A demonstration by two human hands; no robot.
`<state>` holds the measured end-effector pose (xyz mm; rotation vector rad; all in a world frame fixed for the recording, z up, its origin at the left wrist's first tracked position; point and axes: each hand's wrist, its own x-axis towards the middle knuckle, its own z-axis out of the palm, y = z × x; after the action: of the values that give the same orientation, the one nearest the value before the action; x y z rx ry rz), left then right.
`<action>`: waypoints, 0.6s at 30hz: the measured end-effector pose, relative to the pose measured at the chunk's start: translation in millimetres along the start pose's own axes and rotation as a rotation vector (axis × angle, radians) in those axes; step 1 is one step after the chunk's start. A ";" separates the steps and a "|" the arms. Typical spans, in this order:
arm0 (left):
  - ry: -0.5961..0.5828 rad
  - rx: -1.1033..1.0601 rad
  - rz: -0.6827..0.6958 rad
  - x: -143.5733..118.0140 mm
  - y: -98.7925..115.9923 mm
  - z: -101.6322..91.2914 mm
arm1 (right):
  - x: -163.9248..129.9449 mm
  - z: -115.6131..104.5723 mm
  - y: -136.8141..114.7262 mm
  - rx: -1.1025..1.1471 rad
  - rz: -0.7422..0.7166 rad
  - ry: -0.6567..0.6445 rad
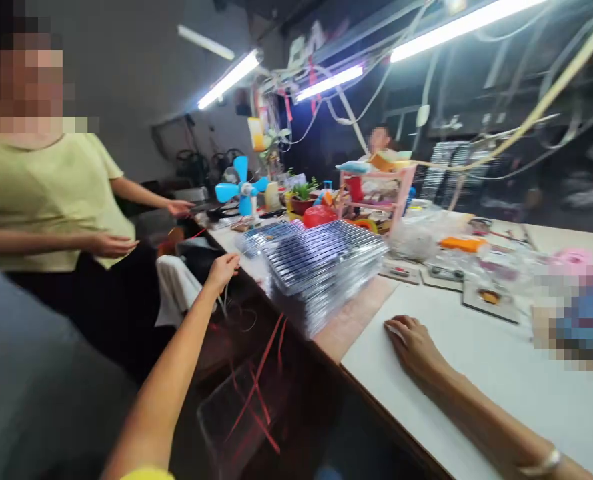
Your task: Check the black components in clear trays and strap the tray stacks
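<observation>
Stacks of clear plastic trays point(321, 263) are sitting bundled at the desk point(476, 373) edge, untouched; the left hand point(222, 270) is reaching, fingers loosely open, toward them while the right hand point(412, 343) is resting flat and empty on the desk.

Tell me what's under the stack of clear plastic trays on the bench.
The stack of clear plastic trays sits on a brownish board at the bench edge. What lies directly beneath the stack is covered.
</observation>
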<state>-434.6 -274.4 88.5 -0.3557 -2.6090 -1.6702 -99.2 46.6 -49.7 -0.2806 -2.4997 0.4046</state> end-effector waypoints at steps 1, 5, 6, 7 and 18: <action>-0.028 -0.023 0.029 -8.2 7.5 12.3 | 11.4 -4.5 1.0 -0.002 0.023 0.032; -0.121 -0.122 0.091 -46.1 25.4 44.6 | 84.2 -30.7 16.2 0.002 0.115 0.184; -0.142 -0.154 0.088 -54.5 28.7 48.8 | 106.3 -36.9 20.0 0.009 0.124 0.202; -0.160 -0.191 0.077 -61.8 32.2 51.9 | 128.4 -41.7 22.4 0.020 0.127 0.208; -0.172 -0.702 -0.144 -70.3 43.2 54.0 | 209.6 -60.8 -8.9 0.135 0.227 0.054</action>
<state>-351.9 -221.1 94.2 -0.3339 -2.0884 -2.6813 -233.9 111.9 109.3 -0.5162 -2.3822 0.6459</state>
